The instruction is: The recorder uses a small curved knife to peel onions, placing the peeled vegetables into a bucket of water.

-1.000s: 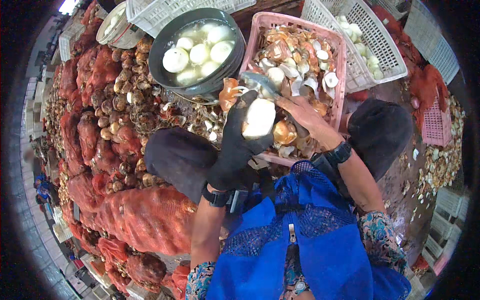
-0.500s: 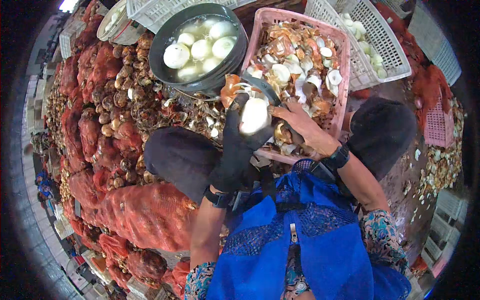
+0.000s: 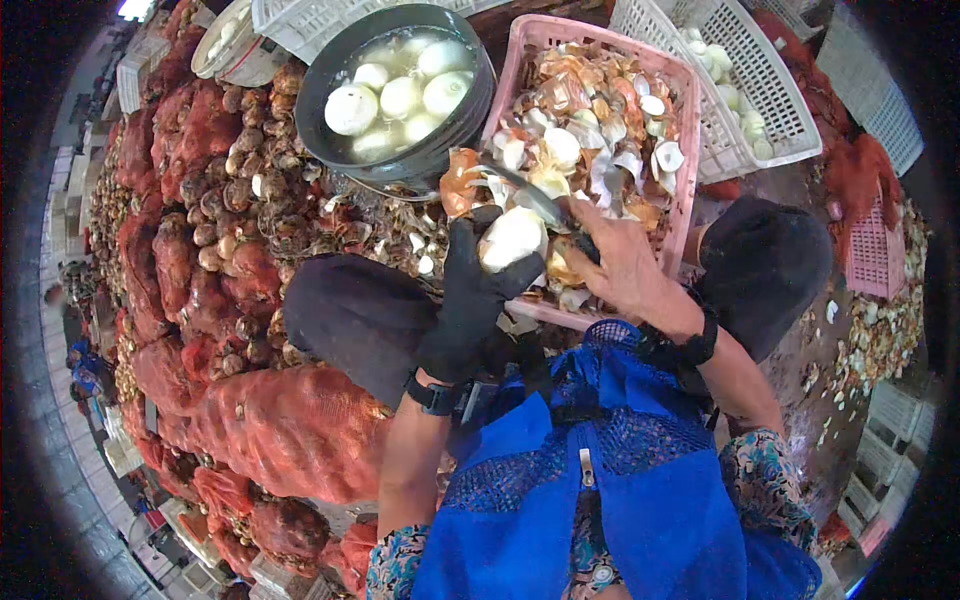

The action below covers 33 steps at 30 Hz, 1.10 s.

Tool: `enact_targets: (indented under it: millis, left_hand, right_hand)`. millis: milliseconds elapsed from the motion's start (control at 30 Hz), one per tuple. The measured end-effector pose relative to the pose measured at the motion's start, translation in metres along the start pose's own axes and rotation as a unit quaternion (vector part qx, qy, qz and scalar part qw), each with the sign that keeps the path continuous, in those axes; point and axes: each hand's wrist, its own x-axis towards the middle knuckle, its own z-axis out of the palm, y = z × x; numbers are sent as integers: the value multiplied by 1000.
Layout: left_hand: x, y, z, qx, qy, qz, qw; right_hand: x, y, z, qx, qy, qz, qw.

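In my black-gloved left hand [image 3: 470, 290] I hold a mostly peeled white onion [image 3: 512, 240], the fingers wrapped round its left and lower sides. Brown skin [image 3: 459, 183] hangs off beyond it, above the glove. My bare right hand [image 3: 625, 262] is closed round the handle of a knife [image 3: 530, 196]. The dark blade slants to the upper left, close along the onion's far right side; whether it touches cannot be made out. Just past both hands stands a pink crate [image 3: 690, 140] heaped with onion skins and trimmings.
A dark bucket [image 3: 310, 110] of peeled onions in water stands at the far left of the pink crate. White crates [image 3: 790, 95] with peeled onions stand at the far right. Unpeeled onions [image 3: 235, 250] and red mesh sacks [image 3: 290, 430] fill the left. Scraps litter the right floor.
My right hand has turned and drawn slightly to the right, and its fingers have come away from the onion. The onion has tilted in my left hand, and the blade shows more plainly.
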Motion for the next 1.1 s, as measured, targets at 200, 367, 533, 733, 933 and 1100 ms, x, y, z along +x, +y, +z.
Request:
enact_targets:
  millis: [200,367,533,733,933,1100]
  left_hand:
    - [2,-8,-2,-47,13,-49,998]
    - [2,-14,-1,32,17,-17,999]
    - [3,-3,-1,-52,-12,-38,998]
    - [3,16,-1,-234,-2,-108,966]
    - [3,19,-1,-248,-26,-83,965]
    - [5,9,2,-121,-18,-43,991]
  right_hand:
    - [-14,-11,5,-66,-69,24,995]
    - [-14,1,21,-141,-92,45,985]
    - [3,18,27,-129,-82,55,987]
    - [22,30,17,66,2,92,994]
    - [15,22,15,341,-23,221,913]
    - [14,23,10,287,-40,235,928]
